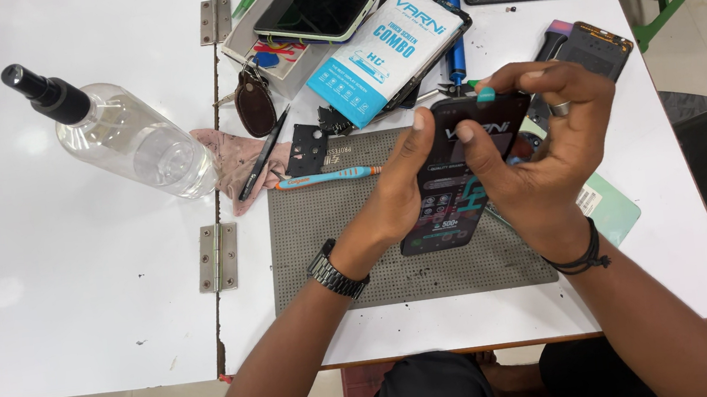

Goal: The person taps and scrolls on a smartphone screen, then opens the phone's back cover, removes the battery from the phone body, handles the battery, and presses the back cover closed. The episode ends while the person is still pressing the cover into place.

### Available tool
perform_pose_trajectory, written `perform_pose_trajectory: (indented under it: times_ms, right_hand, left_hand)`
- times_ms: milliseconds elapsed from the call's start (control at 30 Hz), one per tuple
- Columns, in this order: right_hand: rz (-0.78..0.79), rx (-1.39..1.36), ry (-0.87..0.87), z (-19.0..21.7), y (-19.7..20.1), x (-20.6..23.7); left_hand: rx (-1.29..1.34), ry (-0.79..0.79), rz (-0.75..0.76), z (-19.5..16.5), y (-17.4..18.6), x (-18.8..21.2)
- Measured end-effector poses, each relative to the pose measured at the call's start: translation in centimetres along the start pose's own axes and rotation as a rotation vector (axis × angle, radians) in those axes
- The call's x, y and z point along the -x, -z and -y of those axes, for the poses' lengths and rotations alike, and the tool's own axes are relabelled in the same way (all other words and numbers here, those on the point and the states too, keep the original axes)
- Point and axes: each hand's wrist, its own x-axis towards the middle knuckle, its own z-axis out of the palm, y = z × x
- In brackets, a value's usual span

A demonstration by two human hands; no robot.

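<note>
A white surface (78, 324) carries a grey perforated work mat (333, 253). Above the mat, a black phone screen panel (450, 201) is gripped by both hands: the left hand (397, 194) closes on its left edge, the right hand (541, 152) pinches its top around a small teal pick (485, 95). A clear spray bottle (124, 135) lies well apart.

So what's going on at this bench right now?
A person seated at a white table holds a dark phone screen panel in both hands above a grey work mat. The left hand supports its left edge, thumb on the face. The right hand grips the top, where a small teal tab sits. A clear spray bottle and a blue screwdriver lie nearby.
</note>
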Motion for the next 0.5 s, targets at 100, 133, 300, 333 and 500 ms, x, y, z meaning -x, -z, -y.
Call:
perform_pose_trajectory:
  times_ms: [100, 133, 300, 333, 500]
  right_hand:
    - [-0.002, 0.016, 0.000, -0.38, 0.15, 0.07]
    - [-0.002, 0.024, -0.002, -0.49, 0.20, 0.13]
    - [-0.022, 0.024, -0.043, -0.71, 0.31, 0.60]
    - [-0.028, 0.022, -0.048, -0.74, 0.33, 0.62]
    - [-0.020, 0.043, -0.049, -0.62, 0.41, 0.34]
  left_hand:
    - [0.014, -0.002, 0.046, 0.25, -0.22, 0.08]
    - [0.000, 0.003, 0.037, 0.28, -0.23, 0.10]
    - [-0.046, -0.003, 0.041, 0.39, -0.17, 0.03]
    - [-0.047, 0.000, 0.039, 0.42, -0.17, 0.03]
    - [-0.040, -0.005, 0.066, 0.28, -0.07, 0.09]
